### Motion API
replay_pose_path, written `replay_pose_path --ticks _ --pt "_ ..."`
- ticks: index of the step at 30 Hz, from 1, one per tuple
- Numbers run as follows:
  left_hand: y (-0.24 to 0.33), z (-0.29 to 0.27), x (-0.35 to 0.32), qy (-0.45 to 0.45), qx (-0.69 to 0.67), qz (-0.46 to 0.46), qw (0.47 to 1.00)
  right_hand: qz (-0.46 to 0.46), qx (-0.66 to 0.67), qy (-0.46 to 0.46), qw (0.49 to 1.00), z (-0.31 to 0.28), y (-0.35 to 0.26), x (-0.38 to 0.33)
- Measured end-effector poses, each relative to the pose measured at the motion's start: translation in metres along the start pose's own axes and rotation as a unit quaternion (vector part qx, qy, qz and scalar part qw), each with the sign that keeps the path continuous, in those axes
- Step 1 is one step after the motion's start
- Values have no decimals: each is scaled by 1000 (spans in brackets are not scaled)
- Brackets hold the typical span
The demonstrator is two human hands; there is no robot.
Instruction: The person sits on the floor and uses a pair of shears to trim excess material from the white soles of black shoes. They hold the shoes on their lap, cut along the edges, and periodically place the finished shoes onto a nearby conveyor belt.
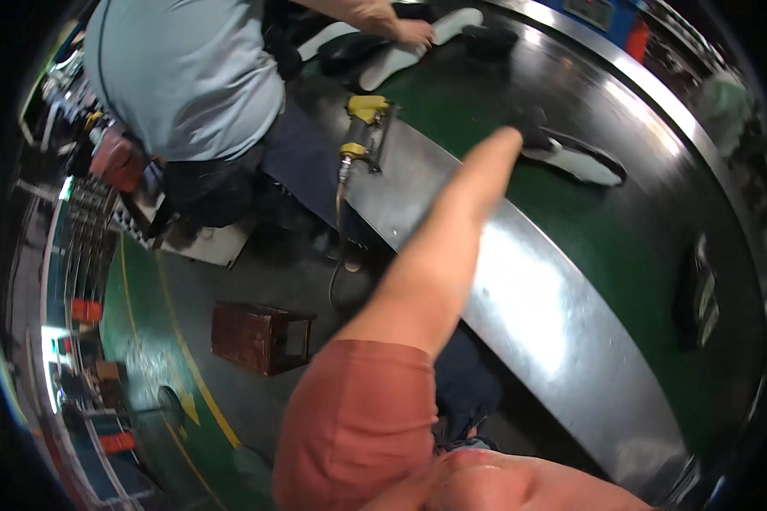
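Observation:
My left arm reaches forward across the metal ledge to the green conveyor belt. My left hand (532, 134), dark and seemingly gloved, is at the near end of a black-and-white shoe (586, 162). The shoe lies on its side on or just above the belt. My fingers blend into the dark there, so their grip is unclear. Bare skin fills part of the lower edge, but my right hand does not show. Farther along the belt, a co-worker's hand (413, 32) touches one of several similar black-and-white shoes (389, 66).
A yellow-and-black air tool (365, 128) with a hose lies on the metal ledge (571, 332). The co-worker (187, 85) stands at the upper left. A brown stool (251, 336) is on the floor. Another dark shoe (703, 294) lies far right on the belt.

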State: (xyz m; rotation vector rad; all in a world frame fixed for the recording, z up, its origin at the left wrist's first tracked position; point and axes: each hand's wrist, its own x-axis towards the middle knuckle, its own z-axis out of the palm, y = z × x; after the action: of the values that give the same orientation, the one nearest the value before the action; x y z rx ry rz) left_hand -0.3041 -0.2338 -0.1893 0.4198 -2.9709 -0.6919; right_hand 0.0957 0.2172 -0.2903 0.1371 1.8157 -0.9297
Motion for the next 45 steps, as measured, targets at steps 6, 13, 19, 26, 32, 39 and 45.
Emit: replay_pose_path --ticks 6,13,19,26,32,39,45 --pt "145 33 -116 63 -180 16 982 23 52 19 998 -28 -18 24" --pt "150 15 -128 -32 -254 -187 948 -10 74 -3 997 -24 -10 4" --pt "36 0 -278 -90 -639 60 761 -61 188 9 980 0 16 -30" --pt "-29 -21 -489 -35 -579 150 801 -141 363 18 921 42 71 -94" --pt "77 24 -526 -79 -476 280 830 -206 298 48 931 69 60 -175" --pt "137 53 -532 -283 -693 79 658 -238 273 -18 932 95 38 -190" --pt "119 60 -520 -248 -669 59 698 -255 564 -128 775 110 -7 -173"
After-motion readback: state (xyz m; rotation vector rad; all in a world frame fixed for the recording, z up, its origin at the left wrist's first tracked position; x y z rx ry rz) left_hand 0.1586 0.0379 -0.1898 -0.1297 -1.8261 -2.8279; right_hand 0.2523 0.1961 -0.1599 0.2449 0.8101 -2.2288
